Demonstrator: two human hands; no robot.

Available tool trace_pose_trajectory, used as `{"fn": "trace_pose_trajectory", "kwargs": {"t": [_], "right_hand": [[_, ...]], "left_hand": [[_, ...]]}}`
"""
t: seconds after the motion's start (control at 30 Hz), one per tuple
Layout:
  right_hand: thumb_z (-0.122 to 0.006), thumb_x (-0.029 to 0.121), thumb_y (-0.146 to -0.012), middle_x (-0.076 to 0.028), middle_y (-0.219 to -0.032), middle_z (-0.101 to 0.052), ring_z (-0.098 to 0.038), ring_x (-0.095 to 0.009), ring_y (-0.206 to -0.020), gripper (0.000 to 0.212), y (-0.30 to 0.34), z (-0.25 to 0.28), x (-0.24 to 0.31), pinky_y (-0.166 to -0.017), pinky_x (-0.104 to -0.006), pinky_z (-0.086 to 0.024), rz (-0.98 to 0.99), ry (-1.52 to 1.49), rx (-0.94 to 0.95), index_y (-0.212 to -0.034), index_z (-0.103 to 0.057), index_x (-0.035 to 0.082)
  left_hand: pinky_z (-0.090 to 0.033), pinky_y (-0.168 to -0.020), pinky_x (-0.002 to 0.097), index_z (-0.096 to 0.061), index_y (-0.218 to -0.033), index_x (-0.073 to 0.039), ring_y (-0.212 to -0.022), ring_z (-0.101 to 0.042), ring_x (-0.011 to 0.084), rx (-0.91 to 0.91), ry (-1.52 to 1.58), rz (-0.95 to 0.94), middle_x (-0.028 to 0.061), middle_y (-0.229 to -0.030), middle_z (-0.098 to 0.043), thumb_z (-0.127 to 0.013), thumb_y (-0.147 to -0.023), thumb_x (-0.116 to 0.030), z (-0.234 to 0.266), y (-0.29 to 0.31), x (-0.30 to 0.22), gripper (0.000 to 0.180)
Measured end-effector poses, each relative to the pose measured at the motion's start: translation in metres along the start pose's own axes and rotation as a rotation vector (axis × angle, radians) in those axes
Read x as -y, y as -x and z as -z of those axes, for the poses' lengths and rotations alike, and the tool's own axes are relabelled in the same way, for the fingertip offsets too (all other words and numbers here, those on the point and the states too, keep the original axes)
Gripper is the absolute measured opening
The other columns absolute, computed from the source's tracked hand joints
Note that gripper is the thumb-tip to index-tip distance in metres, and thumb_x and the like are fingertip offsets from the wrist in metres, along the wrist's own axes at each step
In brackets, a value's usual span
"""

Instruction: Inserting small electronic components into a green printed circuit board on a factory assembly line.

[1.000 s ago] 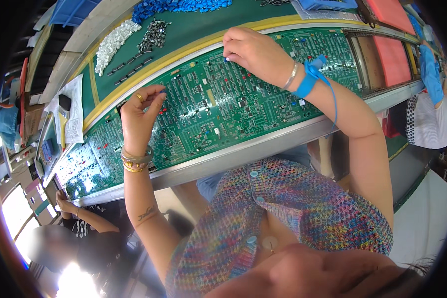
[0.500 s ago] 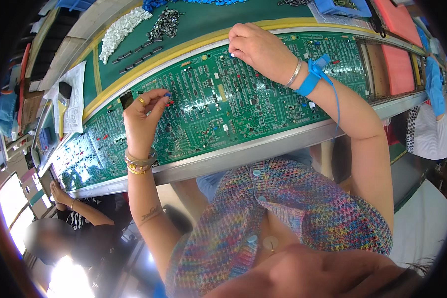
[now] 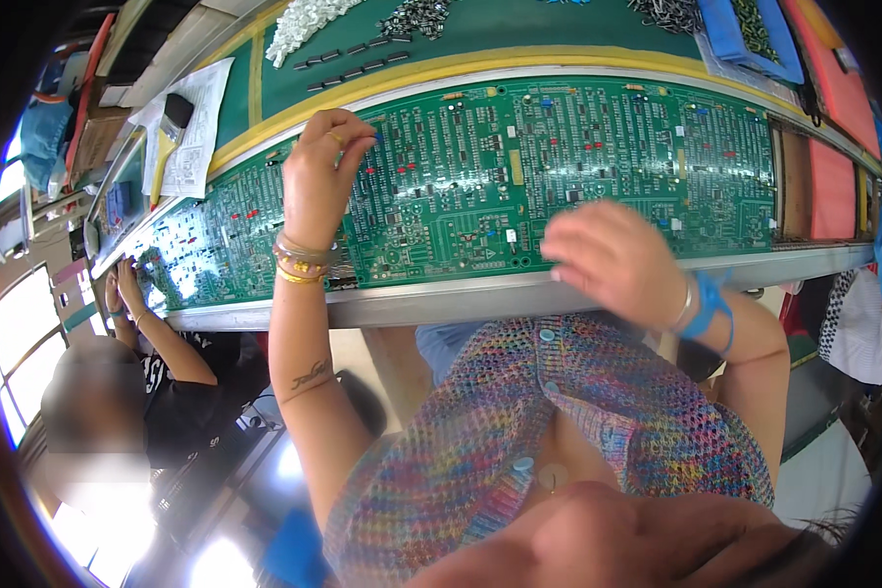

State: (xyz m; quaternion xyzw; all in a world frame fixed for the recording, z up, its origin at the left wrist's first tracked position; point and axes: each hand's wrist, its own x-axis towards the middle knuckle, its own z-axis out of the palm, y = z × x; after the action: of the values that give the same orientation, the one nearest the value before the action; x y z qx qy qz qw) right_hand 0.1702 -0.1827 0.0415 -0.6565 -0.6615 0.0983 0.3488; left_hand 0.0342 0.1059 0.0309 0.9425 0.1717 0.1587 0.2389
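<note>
Green circuit boards (image 3: 431, 230) with many small parts lie in a row inside a metal-edged frame. Above the left part of them, my left hand (image 3: 316, 186) is closed, thumb and forefinger pinching a small blue component (image 3: 374, 135). Just nearer to me than its fingertips, red components (image 3: 370, 171) stand on the board. My right hand (image 3: 617, 260), somewhat blurred, hovers over the near edge of the boards, fingers loosely stretched and nothing visible in them. A blue wrist strap (image 3: 708, 309) circles that wrist. A white connector (image 3: 511, 236) stands on the board left of its fingers.
Beyond the frame lie white parts (image 3: 304, 24), black parts (image 3: 414, 16) and short rows of black pieces (image 3: 358, 67). A blue bin (image 3: 750, 44) stands far right, near red foam (image 3: 833, 186). A brush (image 3: 171, 127) rests on paper (image 3: 211, 113). A co-worker's hands (image 3: 130, 286) are at left.
My right hand has come back from the boards' far edge to their near edge, its pinch loosened. My left hand still pinches the blue component. The whole view has shifted.
</note>
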Motion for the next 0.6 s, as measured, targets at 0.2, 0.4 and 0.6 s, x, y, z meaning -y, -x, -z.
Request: {"fn": "trace_pose_trajectory", "kwargs": {"t": [0.2, 0.4, 0.6], "right_hand": [[-0.073, 0.018, -0.066, -0.010, -0.121, -0.057, -0.048, -0.031, -0.121, 0.047, 0.047, -0.027, 0.014, -0.102, -0.0487, -0.039, -0.061, 0.036, 0.005, -0.110, -0.060, 0.005], [-0.067, 0.033, -0.075, -0.010, -0.133, -0.051, -0.037, -0.032, -0.131, 0.056, 0.055, -0.036, 0.016, -0.110, -0.0506, -0.025, -0.227, 0.174, 0.045, -0.122, -0.053, 0.006], [-0.066, 0.036, -0.076, -0.011, -0.137, -0.048, -0.034, -0.032, -0.134, 0.060, 0.052, -0.038, 0.016, -0.112, -0.0494, -0.022, -0.262, 0.202, 0.084, -0.126, -0.051, 0.005]], "left_hand": [[-0.050, -0.062, 0.0312, -0.068, -0.085, -0.004, -0.071, -0.063, 0.0224, 0.014, -0.008, -0.020, 0.0057, -0.090, -0.061, -0.069, -0.076, -0.005, 0.000, -0.001, -0.009, 0.009], [-0.050, -0.063, 0.0328, -0.068, -0.082, -0.003, -0.071, -0.063, 0.0227, -0.038, -0.125, 0.018, 0.0055, -0.089, -0.059, -0.070, -0.075, -0.006, 0.015, -0.001, 0.006, 0.008], [-0.050, -0.063, 0.0338, -0.068, -0.082, -0.004, -0.071, -0.062, 0.0228, -0.060, -0.151, 0.052, 0.0047, -0.089, -0.057, -0.070, -0.075, -0.008, 0.004, -0.002, 0.015, 0.009]]}}
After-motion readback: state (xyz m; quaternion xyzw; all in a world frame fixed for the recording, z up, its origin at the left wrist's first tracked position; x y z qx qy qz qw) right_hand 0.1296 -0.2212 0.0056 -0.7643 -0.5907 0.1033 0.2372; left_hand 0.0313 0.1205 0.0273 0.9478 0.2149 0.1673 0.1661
